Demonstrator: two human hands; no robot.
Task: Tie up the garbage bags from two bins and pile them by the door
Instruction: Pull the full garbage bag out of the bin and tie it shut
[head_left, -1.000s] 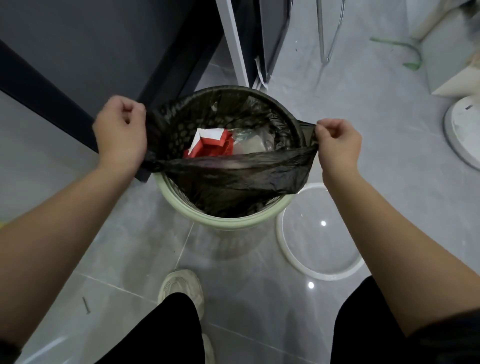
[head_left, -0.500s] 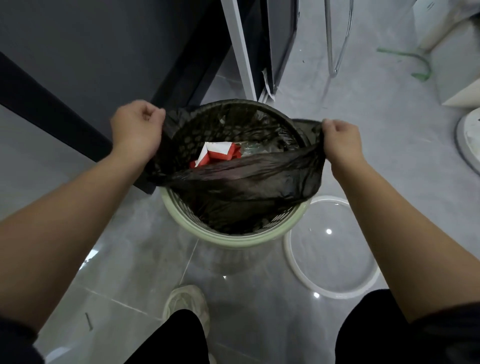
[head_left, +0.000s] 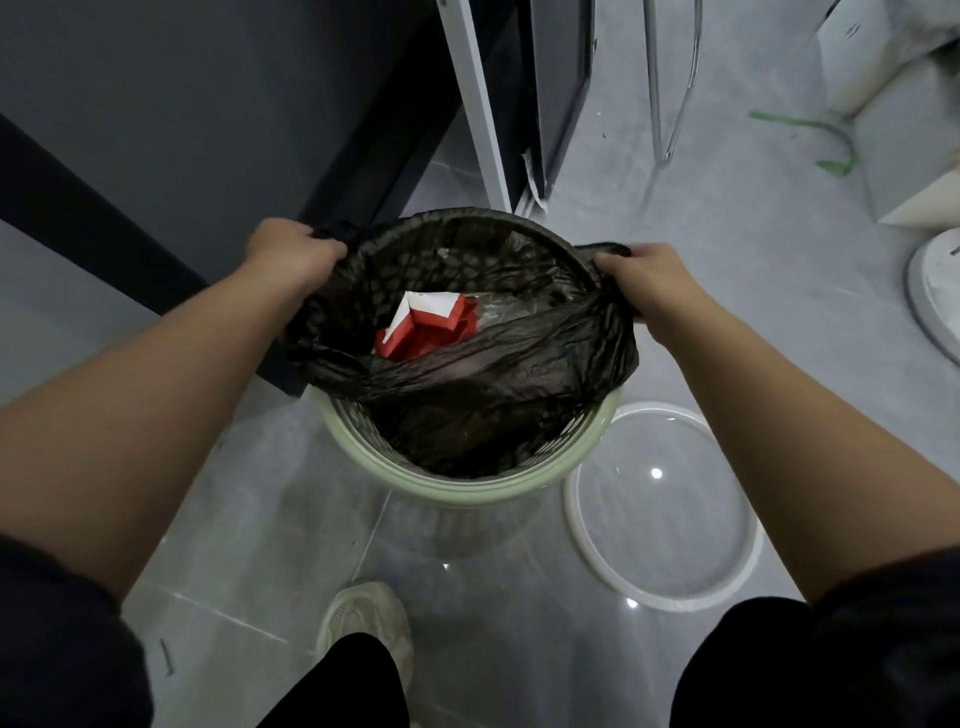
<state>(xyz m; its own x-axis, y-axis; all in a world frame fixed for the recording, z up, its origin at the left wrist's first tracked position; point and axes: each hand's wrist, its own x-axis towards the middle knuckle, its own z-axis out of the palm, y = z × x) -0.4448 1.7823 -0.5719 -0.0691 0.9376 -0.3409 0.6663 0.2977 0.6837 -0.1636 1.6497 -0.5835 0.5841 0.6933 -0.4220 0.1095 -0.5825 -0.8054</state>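
Floor: glossy grey tiles (head_left: 249, 540) with light spots reflected on them.
Behind the bin: a dark panel (head_left: 208, 114) stands close against the far left side; a white post (head_left: 480, 104) and chrome chair legs (head_left: 670, 83) rise further back.
Right of the bin: a white ring lid (head_left: 670, 604) with a clear middle lies flat on the floor, just beside the bin's base.
Far right: a green strip (head_left: 802, 124) lies on the tiles, and a white round base (head_left: 932, 296) is cut off by the frame edge.
Near side: one pale shoe (head_left: 363, 616) is planted close in front of the bin.
Bin: round and pale green (head_left: 467, 492), with lattice walls showing through the liner.
Garbage bag: black, thin and crinkled (head_left: 498, 384). It sits inside the bin with its near edge lifted off the rim and its far edge over the rim.
Contents: a red and white carton (head_left: 431, 327) beside some clear wrapping.
Left hand (head_left: 291, 257): clenched on the bag's left edge.
Right hand (head_left: 647, 283): clenched on the bag's right edge.
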